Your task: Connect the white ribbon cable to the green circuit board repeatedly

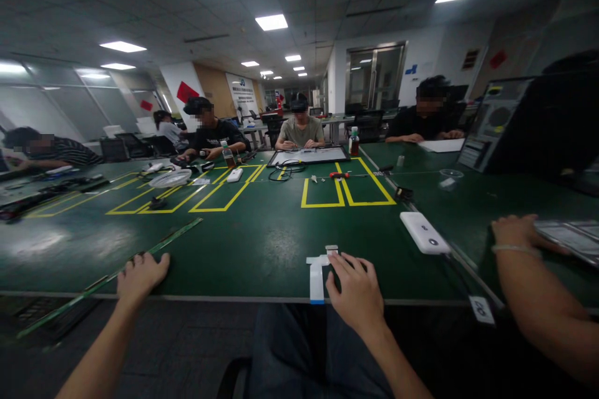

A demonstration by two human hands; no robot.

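My left hand (141, 275) lies over a long thin green circuit board strip (178, 235), fingers on it and thumb stretched away to the right. The strip runs diagonally, and its near left end sticks out past the table edge. My right hand (359, 292) rests on the table with its fingers extended and thumb apart. Its fingertips touch the upper part of a white flat ribbon cable (317, 280), which has a blue end at the table's front edge. A small pale connector piece (331, 249) shows just beyond those fingertips.
On the green table (243, 243) are yellow tape outlines, a white power bank (423, 232) with a cable, a red screwdriver (339, 175) and a computer case (496, 121). A neighbour's arm (528, 274) reaches in at right, beside a metal-framed part. Several people sit around.
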